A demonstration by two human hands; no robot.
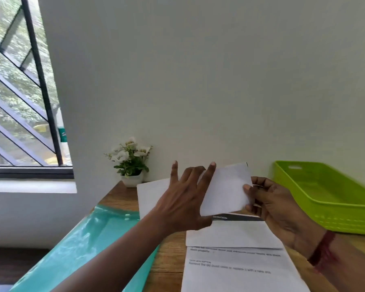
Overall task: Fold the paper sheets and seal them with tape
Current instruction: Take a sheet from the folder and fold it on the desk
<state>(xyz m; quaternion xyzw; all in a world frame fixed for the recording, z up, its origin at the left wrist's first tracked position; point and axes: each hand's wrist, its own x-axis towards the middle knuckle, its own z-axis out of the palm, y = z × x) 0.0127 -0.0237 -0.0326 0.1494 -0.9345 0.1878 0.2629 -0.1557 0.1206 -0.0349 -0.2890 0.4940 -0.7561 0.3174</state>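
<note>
A small folded white paper is held up above the desk. My right hand pinches its right edge between thumb and fingers. My left hand is spread wide, its fingers pressed against the paper's left side. Below them a printed sheet lies on the wooden desk with a white folded sheet on top of it. Another white sheet lies farther back, partly behind my left hand. No tape shows.
A lime green plastic basket stands at the right against the wall. A small white pot of flowers sits at the desk's back left corner. A teal glossy strip runs along the desk's left edge. A barred window is at the left.
</note>
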